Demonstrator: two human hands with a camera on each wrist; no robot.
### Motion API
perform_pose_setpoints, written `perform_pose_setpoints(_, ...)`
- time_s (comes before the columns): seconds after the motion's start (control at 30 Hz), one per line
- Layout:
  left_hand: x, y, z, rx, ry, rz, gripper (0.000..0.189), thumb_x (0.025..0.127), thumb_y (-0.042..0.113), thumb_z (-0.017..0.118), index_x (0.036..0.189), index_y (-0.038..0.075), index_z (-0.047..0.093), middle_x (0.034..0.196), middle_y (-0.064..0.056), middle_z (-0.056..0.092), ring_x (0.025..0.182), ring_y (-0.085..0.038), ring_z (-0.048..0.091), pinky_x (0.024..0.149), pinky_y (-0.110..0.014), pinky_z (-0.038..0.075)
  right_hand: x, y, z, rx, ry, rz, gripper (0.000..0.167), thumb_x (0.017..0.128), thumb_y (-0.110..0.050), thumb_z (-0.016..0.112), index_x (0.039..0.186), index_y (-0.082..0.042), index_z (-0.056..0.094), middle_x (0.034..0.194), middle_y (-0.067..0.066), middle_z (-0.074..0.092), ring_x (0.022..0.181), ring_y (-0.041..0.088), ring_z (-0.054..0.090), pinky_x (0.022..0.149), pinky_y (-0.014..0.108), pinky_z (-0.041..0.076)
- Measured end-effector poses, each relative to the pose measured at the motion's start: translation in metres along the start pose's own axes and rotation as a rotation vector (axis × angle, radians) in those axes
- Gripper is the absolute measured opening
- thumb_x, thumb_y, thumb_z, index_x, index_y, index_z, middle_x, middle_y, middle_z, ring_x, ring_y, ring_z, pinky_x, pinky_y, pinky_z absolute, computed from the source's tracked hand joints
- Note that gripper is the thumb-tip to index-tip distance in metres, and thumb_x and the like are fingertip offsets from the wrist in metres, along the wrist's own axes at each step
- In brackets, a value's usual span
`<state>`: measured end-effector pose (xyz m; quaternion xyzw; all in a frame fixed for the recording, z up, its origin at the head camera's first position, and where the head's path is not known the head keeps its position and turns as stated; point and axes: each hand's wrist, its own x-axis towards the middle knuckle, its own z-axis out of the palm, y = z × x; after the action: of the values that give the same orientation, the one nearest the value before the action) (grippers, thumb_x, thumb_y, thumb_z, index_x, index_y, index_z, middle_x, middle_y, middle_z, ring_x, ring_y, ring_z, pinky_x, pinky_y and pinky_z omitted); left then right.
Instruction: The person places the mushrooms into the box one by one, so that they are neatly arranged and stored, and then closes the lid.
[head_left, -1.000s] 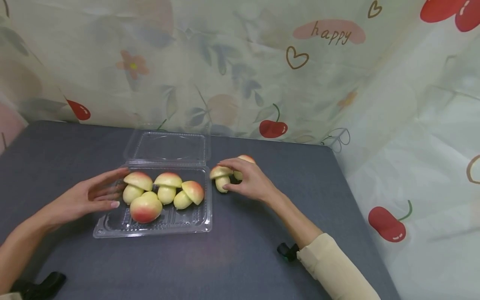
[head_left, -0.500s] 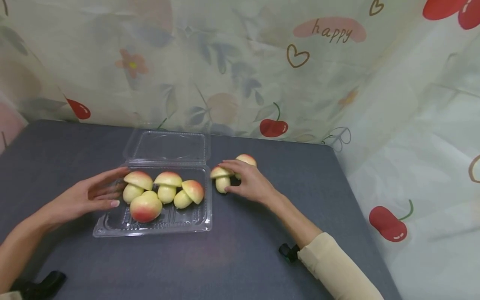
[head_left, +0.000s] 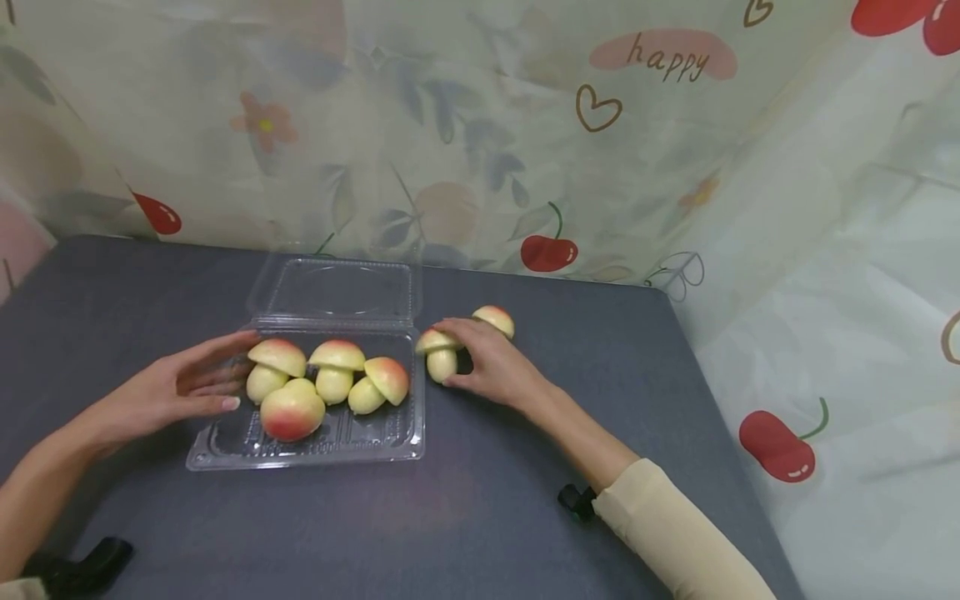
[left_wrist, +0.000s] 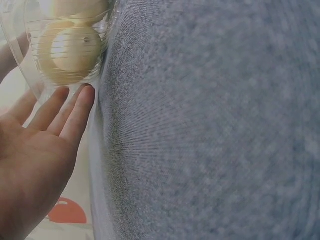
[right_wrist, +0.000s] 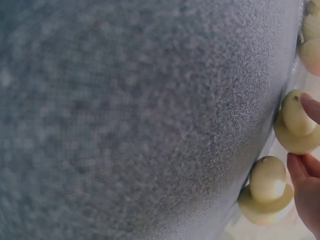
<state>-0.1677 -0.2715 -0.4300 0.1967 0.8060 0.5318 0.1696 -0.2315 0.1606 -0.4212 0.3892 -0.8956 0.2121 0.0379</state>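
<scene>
Partly, the right hand covers what it grips: its thumb and fingertips pinch a mushroom-shaped piece just outside the right wall of a clear plastic container. Whether that piece is raised off the gray table or touches the container cannot be told. Behind the knuckles, a second mushroom shows little but its reddish cap in the head view; the right wrist view gives its stem as well, while the hand is cut off by the frame there. The container's front mushroom shows only its rounded cap, stem hidden. Thin and see-through, the lid is folded back, and its far edge is hard to make out against the patterned curtain.

The left hand has its fingers extended, thumb apart, at the container's left side, holding nothing in a grip. Gray cloth stretches between the container's front rim and the bottom of the view, and on past the right forearm to the table's right edge; the curtain bounds the back.

Three more mushrooms lie inside the container: a left one near the left fingertips, a middle one, and a tilted one by the right wall, nearest the pinched piece.
</scene>
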Motion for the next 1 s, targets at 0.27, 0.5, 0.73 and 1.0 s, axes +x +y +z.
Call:
perform_pose_setpoints(0.27,0.000,0.001,0.000,0.011,0.000,-0.016,0.080,0.094,0.010,0.069,0.159,0.015,0.022,0.159,-0.022,0.025,0.121,0.012,0.045,0.092,-0.012,0.046,0.002,-0.002,0.001,-0.019,0.025,-0.016,0.072,0.073,-0.019,0.090,0.134,-0.002,0.056,0.130,0.010,0.062,0.124,0.024,0.055,0.111,0.034,0.037)
perform_pose_setpoints(0.5,0.000,0.001,-0.001,0.023,0.002,-0.026,0.080,0.094,0.012,0.069,0.159,0.016,0.022,0.159,-0.021,0.025,0.120,0.013,0.045,0.091,-0.012,0.046,0.000,-0.003,-0.006,-0.027,0.027,0.015,0.070,0.074,-0.020,0.089,0.134,-0.005,0.057,0.130,0.008,0.062,0.122,0.022,0.055,0.109,0.034,0.039)
perform_pose_setpoints(0.73,0.000,-0.001,-0.001,0.003,0.003,-0.002,0.080,0.094,0.009,0.068,0.159,0.015,0.022,0.159,-0.021,0.025,0.121,0.012,0.046,0.092,-0.013,0.047,0.000,-0.003,-0.019,-0.046,0.073,0.040,0.071,0.074,-0.024,0.090,0.135,-0.007,0.057,0.129,0.005,0.063,0.120,0.019,0.056,0.108,0.034,0.038)
perform_pose_setpoints(1.0,-0.001,-0.001,0.000,-0.005,0.002,0.033,0.080,0.094,0.006,0.067,0.159,0.015,0.022,0.160,-0.015,0.027,0.123,0.011,0.046,0.092,-0.013,0.047,-0.006,-0.002,-0.025,0.009,0.127,0.098,0.072,0.076,-0.029,0.089,0.138,-0.012,0.057,0.133,0.003,0.061,0.122,0.019,0.055,0.101,0.038,0.046)
